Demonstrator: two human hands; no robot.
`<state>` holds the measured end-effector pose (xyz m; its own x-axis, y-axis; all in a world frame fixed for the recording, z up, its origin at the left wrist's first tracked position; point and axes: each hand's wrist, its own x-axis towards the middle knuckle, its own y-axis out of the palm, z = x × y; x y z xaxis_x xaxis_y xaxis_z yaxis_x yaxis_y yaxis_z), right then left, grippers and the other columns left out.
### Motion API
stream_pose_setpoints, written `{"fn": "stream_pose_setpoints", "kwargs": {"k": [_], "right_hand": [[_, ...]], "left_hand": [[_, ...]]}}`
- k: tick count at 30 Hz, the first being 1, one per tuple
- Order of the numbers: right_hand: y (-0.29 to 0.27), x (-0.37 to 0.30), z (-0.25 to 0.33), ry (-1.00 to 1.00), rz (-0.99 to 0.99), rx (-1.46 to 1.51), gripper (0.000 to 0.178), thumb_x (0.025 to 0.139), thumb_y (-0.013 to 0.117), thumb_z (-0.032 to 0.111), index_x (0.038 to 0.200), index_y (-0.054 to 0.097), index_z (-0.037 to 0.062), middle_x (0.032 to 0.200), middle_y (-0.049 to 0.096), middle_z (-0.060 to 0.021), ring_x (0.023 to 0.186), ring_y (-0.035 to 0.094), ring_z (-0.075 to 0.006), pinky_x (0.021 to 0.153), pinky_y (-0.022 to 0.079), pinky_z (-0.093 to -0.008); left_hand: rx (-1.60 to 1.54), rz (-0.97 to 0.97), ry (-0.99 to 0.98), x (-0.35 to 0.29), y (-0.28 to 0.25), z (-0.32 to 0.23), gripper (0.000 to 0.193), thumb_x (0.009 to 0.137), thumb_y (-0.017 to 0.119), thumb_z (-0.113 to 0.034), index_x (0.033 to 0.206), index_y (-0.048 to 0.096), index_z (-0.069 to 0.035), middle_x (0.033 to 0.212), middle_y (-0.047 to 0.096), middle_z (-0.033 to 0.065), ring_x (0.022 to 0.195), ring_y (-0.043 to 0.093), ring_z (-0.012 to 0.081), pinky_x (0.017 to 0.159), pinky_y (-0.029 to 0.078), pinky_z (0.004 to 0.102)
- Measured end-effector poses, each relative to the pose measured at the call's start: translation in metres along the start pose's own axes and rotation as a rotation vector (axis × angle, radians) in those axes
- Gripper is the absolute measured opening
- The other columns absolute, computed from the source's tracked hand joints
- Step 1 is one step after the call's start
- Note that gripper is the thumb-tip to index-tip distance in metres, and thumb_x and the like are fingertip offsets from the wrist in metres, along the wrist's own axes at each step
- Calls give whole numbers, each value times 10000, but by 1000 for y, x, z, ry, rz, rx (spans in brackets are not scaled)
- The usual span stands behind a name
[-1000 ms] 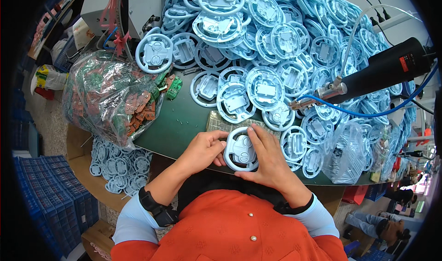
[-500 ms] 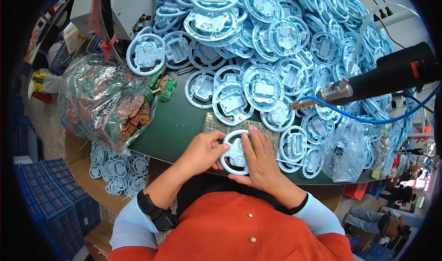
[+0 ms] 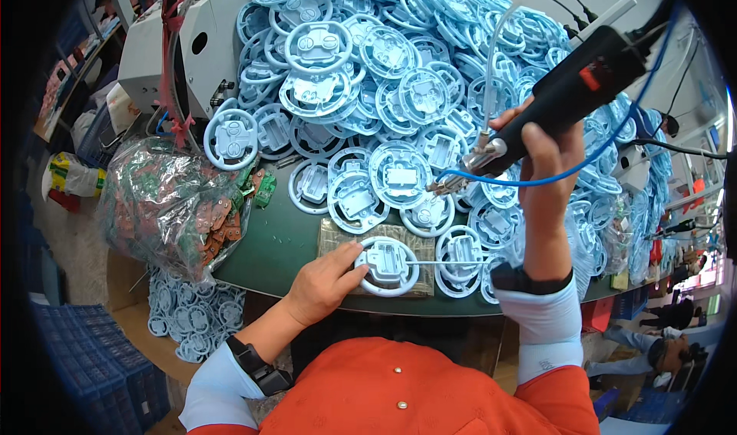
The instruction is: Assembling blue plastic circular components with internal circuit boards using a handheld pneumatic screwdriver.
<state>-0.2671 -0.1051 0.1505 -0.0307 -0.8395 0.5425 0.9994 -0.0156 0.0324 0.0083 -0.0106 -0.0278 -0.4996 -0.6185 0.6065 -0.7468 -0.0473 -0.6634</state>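
A light blue toy steering wheel [image 3: 388, 260] lies with its hollow back side up on a worn, tape-covered pad at the table's front edge. My left hand [image 3: 326, 283] grips the wheel's left rim with thumb and fingers. My right hand [image 3: 551, 155] is wrapped round a black electric screwdriver [image 3: 587, 74], held up to the right. Its metal tip [image 3: 441, 186] points down to the left, above and apart from the wheel. A thin white rod [image 3: 453, 262] runs rightward from the wheel across a neighbouring wheel part.
A large heap of light blue wheel parts [image 3: 384, 51] covers the back and right. At left sits a clear bag of circuit boards [image 3: 176, 205], near a grey machine [image 3: 207, 47]. A blue hose [image 3: 568, 176] trails from the screwdriver. More wheels [image 3: 192, 312] fill a box below.
The wheel has been turned over from its face to its hollow back. My right hand has left it and taken hold of the screwdriver, now tilted more steeply and farther left.
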Motion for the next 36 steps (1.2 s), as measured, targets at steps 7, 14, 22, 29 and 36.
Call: {"fn": "stream_pose_setpoints", "kwargs": {"k": [7,14,22,29,36], "right_hand": [[59,5,32,-121,56,7,475,850,628,54,1264,448,-95,920,557,-107,708,644,-233,666,570,-380],[81,-18,21,-4,55,59,430,830,619,54,1214,458,-50,785,501,-85,634,605,-215,588,513,-320],[85,-18,16,-24,79,59,424,831,627,68,1208,463,-36,788,507,-89,621,601,-214,573,505,-312],[89,-19,14,11,54,75,386,828,598,49,1181,457,-17,797,517,-100,616,595,-210,574,503,-317],[97,-25,12,43,14,65,384,835,588,48,1186,447,-17,789,535,-107,623,596,-201,582,502,-316]], "left_hand": [[-24,146,-114,-4,-5,-18,479,703,787,-135,1124,585,-29,1288,552,216,1202,539,371,1016,424,509],[-10,199,-148,-7,4,-14,741,624,869,-330,1246,583,-46,1299,575,159,1226,522,335,1031,373,508],[-17,185,-168,-10,5,-14,730,635,869,-329,1255,588,-66,1296,586,143,1223,536,322,1029,371,496],[-53,172,-193,-8,5,-15,704,641,870,-313,1235,593,-57,1287,583,149,1212,545,331,1035,366,503],[-99,151,-224,-11,8,-13,872,613,896,-307,1315,461,-26,1289,591,148,1203,552,326,1048,355,504]]}}
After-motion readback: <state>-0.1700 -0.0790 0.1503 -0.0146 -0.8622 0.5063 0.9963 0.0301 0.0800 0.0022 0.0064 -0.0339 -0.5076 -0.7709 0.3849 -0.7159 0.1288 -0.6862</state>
